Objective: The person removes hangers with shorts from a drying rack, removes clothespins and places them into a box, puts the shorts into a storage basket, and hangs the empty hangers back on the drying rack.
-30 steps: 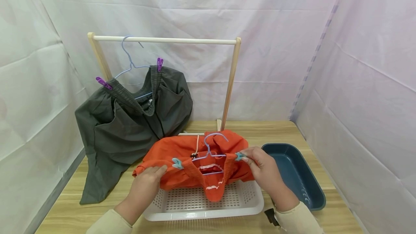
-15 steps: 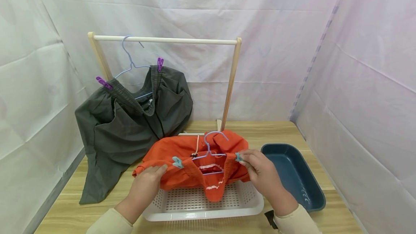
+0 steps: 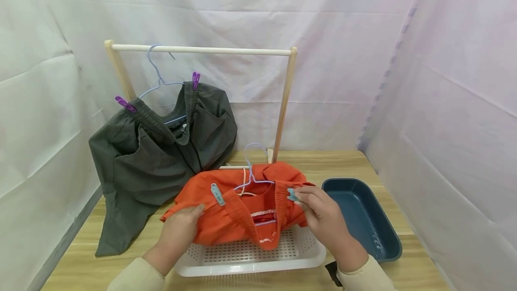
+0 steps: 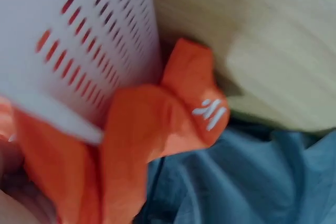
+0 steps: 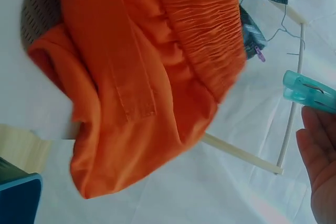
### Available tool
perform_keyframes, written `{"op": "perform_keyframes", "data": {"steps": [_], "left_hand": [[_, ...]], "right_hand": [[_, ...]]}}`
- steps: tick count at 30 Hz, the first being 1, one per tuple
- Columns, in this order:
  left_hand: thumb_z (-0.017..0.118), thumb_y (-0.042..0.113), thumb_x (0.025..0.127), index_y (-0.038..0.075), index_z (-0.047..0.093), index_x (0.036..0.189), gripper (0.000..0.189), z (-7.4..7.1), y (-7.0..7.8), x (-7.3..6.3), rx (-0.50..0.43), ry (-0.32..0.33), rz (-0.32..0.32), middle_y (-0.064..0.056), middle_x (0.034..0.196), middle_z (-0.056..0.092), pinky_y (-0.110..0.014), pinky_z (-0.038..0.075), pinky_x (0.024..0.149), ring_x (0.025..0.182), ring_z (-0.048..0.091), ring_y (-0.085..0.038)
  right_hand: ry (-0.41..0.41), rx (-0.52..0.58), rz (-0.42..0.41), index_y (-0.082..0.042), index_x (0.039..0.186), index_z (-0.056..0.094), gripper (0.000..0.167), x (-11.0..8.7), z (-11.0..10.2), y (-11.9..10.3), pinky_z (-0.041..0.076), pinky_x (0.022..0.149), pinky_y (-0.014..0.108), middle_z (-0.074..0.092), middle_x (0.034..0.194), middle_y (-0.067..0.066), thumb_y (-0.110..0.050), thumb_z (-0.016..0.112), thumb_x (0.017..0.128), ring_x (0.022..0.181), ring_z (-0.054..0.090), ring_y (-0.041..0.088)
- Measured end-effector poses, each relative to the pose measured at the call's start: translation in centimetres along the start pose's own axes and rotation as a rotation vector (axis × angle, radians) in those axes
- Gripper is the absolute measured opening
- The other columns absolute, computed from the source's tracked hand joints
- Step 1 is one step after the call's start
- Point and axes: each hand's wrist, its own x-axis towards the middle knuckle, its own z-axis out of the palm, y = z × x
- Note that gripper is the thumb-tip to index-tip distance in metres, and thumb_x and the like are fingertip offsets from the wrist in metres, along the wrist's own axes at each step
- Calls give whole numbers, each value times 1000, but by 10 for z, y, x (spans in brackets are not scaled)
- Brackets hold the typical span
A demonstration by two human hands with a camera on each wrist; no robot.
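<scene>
Hanger (image 3: 251,174) has shifted up-left; right teal clip (image 3: 291,194) now apart from waistband (image 3: 281,199), pinched by right hand (image 3: 325,212). Left hand (image 3: 177,230) grips orange garment (image 3: 222,226) over white basket (image 3: 250,268); a tug could slide the unclipped end off the hanger.

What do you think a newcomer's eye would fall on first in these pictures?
Probably the bright orange garment, draped over the white basket in the middle. Next, perhaps, the dark grey garment pegged to a hanger on the rack at the left. Then the right hand, pinching a light blue peg near the orange waistband.
</scene>
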Motion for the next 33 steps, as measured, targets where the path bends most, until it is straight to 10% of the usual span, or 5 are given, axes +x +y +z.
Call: {"op": "perform_keyframes", "data": {"steps": [20, 26, 33], "left_hand": [[72, -9, 76, 1, 71, 104, 30, 5, -7, 0, -9, -48, -37, -12, 90, 70, -35, 55, 55, 68, 66, -23], [71, -9, 76, 1, 70, 103, 29, 6, -9, 0, -8, -59, -55, -12, 88, 70, -35, 54, 54, 66, 65, -23], [72, -7, 77, 0, 70, 103, 27, 3, -5, 0, -33, -65, -72, -14, 91, 71, -37, 56, 56, 70, 67, -25]], "right_hand": [[2, -75, 94, 1, 104, 67, 33, -7, -18, 16, 47, 85, 10, 67, 99, 8, -29, 57, 94, 86, 65, 21], [-64, -158, 309, 2, 109, 65, 41, -16, -24, 22, 57, 72, 31, 65, 101, 10, 7, 79, 71, 88, 65, 23], [-133, -186, 489, 3, 120, 61, 45, -23, -33, 30, 57, 73, 45, 64, 108, 15, -2, 77, 79, 97, 65, 31]]}}
